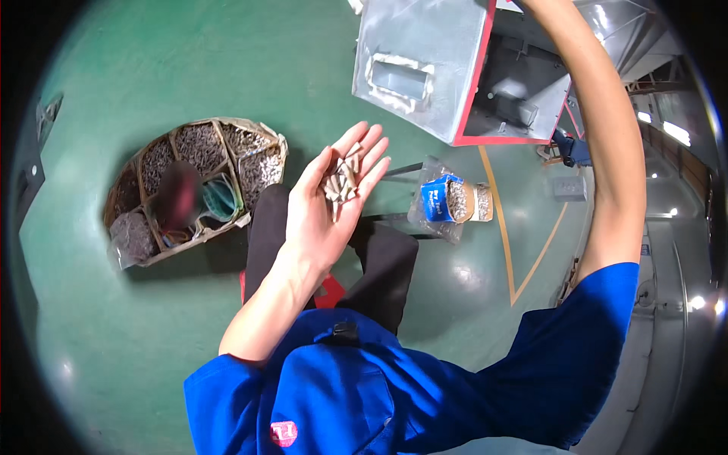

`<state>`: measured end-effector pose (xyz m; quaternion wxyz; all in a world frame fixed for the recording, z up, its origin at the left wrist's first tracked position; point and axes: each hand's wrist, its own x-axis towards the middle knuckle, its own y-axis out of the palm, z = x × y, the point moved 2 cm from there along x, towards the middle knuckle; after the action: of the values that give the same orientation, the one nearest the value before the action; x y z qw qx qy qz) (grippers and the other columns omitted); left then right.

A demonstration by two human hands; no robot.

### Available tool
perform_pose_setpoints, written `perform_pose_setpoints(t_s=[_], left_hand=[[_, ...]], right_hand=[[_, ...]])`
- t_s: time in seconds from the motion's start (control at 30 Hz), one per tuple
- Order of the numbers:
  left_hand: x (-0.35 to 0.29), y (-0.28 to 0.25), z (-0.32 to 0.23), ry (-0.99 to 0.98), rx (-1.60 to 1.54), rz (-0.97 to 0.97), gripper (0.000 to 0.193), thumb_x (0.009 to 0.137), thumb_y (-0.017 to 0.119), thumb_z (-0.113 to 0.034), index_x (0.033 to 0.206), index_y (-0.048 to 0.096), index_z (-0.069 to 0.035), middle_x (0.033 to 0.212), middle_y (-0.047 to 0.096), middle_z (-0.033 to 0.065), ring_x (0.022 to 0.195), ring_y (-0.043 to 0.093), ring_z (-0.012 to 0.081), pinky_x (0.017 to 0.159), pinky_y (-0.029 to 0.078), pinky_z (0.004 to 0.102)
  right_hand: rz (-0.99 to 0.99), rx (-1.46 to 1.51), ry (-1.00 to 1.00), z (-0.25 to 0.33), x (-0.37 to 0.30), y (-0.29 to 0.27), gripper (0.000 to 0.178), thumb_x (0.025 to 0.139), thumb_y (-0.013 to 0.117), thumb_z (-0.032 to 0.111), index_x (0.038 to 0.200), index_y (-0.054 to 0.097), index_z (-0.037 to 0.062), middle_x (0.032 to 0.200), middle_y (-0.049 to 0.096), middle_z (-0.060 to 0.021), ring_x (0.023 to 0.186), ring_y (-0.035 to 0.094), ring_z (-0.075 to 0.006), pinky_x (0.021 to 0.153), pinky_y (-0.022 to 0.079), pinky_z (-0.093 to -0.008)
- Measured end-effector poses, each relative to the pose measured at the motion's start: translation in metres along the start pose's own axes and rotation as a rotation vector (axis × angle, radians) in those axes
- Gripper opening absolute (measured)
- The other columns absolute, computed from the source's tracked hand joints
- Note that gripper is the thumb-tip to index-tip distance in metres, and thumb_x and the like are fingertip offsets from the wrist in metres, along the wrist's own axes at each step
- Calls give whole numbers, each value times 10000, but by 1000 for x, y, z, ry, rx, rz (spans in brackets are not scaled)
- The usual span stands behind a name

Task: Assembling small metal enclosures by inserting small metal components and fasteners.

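Observation:
My left hand [315, 216] is palm up with the fingers stretched out in front of my knees. It carries a small heap of pale, cone-shaped plugs [343, 178] in its palm. My right arm [603, 129] reaches far forward and up past the grey sheet-metal box [425, 34], which has red edges. The right hand itself lies beyond the top edge of the picture. On the box's side is a rectangular patch [400, 81] with a whitish border. Its open side shows a dark interior with a small block-like part inside.
Left of my knees stands a divided bin [201, 249] of small screw-like parts, with a bagged dark lump at its near corner. To the right, a blue carton [434, 201] holds small pale pieces. Yellow lines [497, 205] mark the green floor [174, 61].

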<state>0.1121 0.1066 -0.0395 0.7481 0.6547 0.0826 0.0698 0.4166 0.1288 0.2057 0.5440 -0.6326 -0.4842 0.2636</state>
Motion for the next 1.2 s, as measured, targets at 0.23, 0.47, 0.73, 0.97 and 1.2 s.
perform_pose_setpoints(t_s=[0.23, 0.47, 0.73, 0.97, 1.2], left_hand=[[-9, 15, -1, 13, -123, 127, 534, 994, 332, -230, 1417, 216, 76, 1493, 195, 243, 1401, 180, 346, 1159, 185, 469], [-18, 20, -9, -23, -243, 178, 385, 993, 354, -217, 1287, 441, 14, 1350, 449, 190, 1307, 379, 300, 1133, 243, 468], [-32, 16, -8, 23, -123, -67, 296, 976, 431, -201, 1155, 553, 1, 1126, 612, 80, 1094, 562, 182, 998, 413, 382], [-28, 27, -9, 105, -80, 7, 367, 983, 372, -163, 1275, 450, 46, 1371, 422, 214, 1304, 377, 331, 1124, 283, 442], [-24, 18, 7, 12, -93, 21, 463, 983, 339, -141, 1377, 287, 96, 1440, 294, 269, 1357, 285, 373, 1133, 276, 456]], right_hand=[[32, 224, 7, 33, -29, -13, 137, 872, 546, 128, 870, 623, 15, 771, 635, -97, 759, 624, -187, 694, 520, -318], [140, 461, -868, 180, -127, 8, 158, 700, 690, 135, 831, 635, 66, 790, 574, -49, 804, 562, -239, 718, 457, -361], [40, 258, -974, 207, -160, 20, 113, 694, 611, 164, 663, 555, 71, 777, 557, -32, 774, 538, -214, 706, 448, -319], [70, 318, -922, 188, -132, -7, 239, 725, 623, 61, 958, 586, 25, 821, 583, -90, 764, 585, -275, 705, 494, -378], [167, 584, -341, 106, -16, -40, 157, 831, 625, 189, 899, 660, 51, 784, 672, -81, 778, 662, -196, 712, 525, -337]])
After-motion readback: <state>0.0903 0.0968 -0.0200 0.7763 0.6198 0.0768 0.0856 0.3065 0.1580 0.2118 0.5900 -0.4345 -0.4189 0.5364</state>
